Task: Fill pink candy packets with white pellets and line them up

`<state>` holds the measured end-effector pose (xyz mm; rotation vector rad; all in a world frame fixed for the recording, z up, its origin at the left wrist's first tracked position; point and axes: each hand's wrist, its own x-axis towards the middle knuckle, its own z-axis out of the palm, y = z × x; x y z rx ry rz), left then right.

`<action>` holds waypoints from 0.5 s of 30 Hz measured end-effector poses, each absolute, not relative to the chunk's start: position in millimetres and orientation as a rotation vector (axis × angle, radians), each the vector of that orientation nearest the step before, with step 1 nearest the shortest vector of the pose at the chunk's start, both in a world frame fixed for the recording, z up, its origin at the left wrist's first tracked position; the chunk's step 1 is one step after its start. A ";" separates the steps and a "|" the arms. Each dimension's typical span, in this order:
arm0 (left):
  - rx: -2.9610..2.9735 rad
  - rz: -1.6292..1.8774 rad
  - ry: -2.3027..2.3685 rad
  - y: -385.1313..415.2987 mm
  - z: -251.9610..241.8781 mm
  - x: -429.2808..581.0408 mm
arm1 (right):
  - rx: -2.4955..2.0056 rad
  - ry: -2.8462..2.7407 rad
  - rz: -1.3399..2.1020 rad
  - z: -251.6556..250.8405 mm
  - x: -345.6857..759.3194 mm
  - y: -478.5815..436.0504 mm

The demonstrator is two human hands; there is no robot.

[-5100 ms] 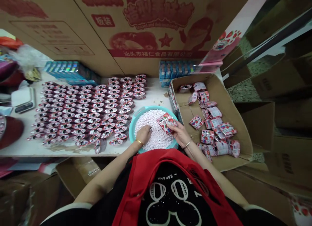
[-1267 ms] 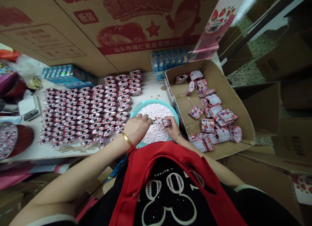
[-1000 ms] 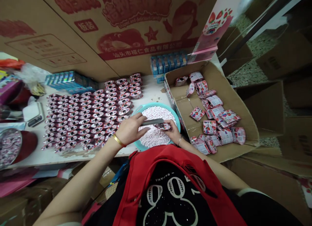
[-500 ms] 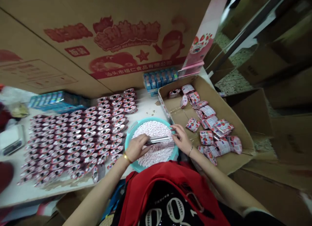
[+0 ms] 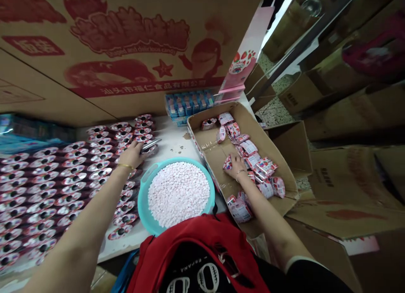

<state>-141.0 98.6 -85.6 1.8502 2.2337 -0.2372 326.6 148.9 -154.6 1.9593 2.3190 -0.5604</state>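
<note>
My left hand [image 5: 130, 154] is over the right end of the rows of small pink packs [image 5: 74, 175], its fingers closed around a slim silver metal tube [image 5: 152, 144]. Whether those fingers also touch a pack beneath cannot be made out. Inside the shallow cardboard tray [image 5: 218, 175], my right hand [image 5: 236, 165] has its fingers closed on a small pink pack [image 5: 227, 162] with a strawberry print. Between my two arms sits a turquoise basin [image 5: 144, 200] of small white candies [image 5: 179, 194].
More pink packs [image 5: 247, 149] lie loosely in the tray. Blue boxed packs [image 5: 188, 105] stand behind, against a large printed carton [image 5: 126, 44]. A pink strawberry-printed card strip [image 5: 238, 63] leans at the tray's back corner. Open cartons [image 5: 289, 145] are on the right.
My left hand has moved left with the metal tube, from the basin to the pack rows. My right hand has gone from the basin into the tray and gripped a pack. The view has shifted.
</note>
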 end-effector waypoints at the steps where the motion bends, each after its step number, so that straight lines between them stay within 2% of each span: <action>1: 1.832 -0.262 2.233 97.4 -89.7 -140.0 | 1.936 2.349 -0.563 -154.9 327.1 147.8; 5: 1.751 -0.094 2.330 80.0 -86.2 -123.8 | 1.955 2.493 -0.663 -147.9 333.1 138.7; 9: 1.788 0.178 2.154 33.7 -62.7 -105.9 | 2.300 2.556 -0.904 -123.4 334.1 119.8; 12: 1.791 0.114 1.869 -19.0 -45.6 -93.1 | 2.511 2.526 -1.461 -88.9 322.0 102.4; 15: 1.791 -0.077 1.738 -67.7 -39.9 -73.3 | 2.450 2.365 -2.127 -50.5 300.9 84.2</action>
